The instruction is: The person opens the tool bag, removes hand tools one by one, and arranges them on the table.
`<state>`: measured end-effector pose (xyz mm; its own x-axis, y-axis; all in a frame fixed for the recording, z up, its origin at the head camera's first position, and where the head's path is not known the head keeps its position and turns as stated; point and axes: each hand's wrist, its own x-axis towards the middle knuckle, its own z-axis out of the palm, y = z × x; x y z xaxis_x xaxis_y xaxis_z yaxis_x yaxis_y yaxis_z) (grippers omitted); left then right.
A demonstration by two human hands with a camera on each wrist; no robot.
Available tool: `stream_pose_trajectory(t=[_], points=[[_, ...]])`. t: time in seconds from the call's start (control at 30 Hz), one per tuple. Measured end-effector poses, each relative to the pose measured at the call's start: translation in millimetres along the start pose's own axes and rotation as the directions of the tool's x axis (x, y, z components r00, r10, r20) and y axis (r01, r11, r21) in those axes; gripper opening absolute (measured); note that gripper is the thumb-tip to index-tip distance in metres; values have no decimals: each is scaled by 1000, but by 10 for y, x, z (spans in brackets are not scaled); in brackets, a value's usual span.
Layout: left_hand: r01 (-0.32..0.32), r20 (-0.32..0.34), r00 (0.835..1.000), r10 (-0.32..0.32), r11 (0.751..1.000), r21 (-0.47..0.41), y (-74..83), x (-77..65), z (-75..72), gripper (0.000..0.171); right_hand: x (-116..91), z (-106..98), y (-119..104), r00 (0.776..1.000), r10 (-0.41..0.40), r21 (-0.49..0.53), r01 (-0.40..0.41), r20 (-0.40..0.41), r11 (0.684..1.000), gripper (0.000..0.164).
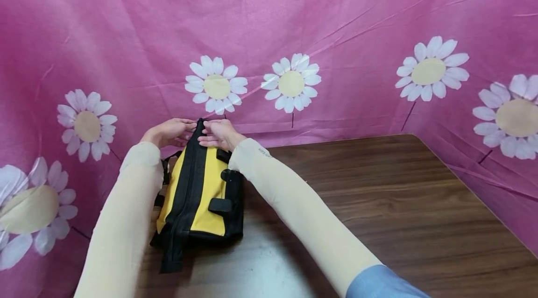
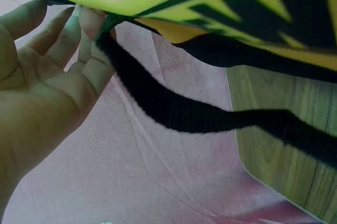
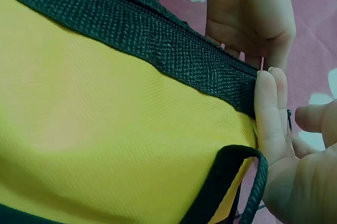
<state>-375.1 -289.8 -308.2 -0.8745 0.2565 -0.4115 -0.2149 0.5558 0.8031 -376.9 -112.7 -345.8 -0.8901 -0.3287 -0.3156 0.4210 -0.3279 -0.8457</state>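
Note:
A yellow and black zippered bag (image 1: 214, 181) sits on the table with its long zipper band (image 1: 191, 186) running away from me. My left hand (image 1: 172, 131) is at the bag's far end, its thumb and fingertips pinching the tip of the black band. Across from it is my right hand (image 1: 220, 133), whose two straight fingers (image 3: 268, 108) rest against the bag's end while the thumb stands apart. A small dark zipper pull (image 3: 289, 119) shows beside those fingers. A black strap (image 2: 174, 111) hangs from the bag near the left hand.
The brown wooden table (image 1: 378, 204) extends to the right of the bag. Pink cloth (image 1: 336, 17) with white daisies hangs behind and at both sides, close to the bag's far end. Black loops (image 1: 220, 205) stick out from the bag's right side.

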Motion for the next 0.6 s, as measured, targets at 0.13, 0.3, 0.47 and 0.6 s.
stream_pose_trajectory(t=[0.13, 0.3, 0.47, 0.6], points=[[-3, 22, 1000, 3, 1000, -18, -36, 31, 2, 53, 48, -1, 27, 1000, -10, -4, 10, -20, 1000, 7], [3, 52, 999, 1, 998, -68, -46, 58, -23, 52, 52, 6, 26, 999, -19, 5, 19, -37, 1000, 10], [51, 59, 997, -45, 993, -102, -28, 90, -42, 63, 39, 6, -7, 998, -24, 27, 25, -51, 999, 24], [97, 64, 994, -90, 986, -134, -10, 103, -37, 70, 45, -2, -32, 998, 4, 44, -1, -61, 999, 27]])
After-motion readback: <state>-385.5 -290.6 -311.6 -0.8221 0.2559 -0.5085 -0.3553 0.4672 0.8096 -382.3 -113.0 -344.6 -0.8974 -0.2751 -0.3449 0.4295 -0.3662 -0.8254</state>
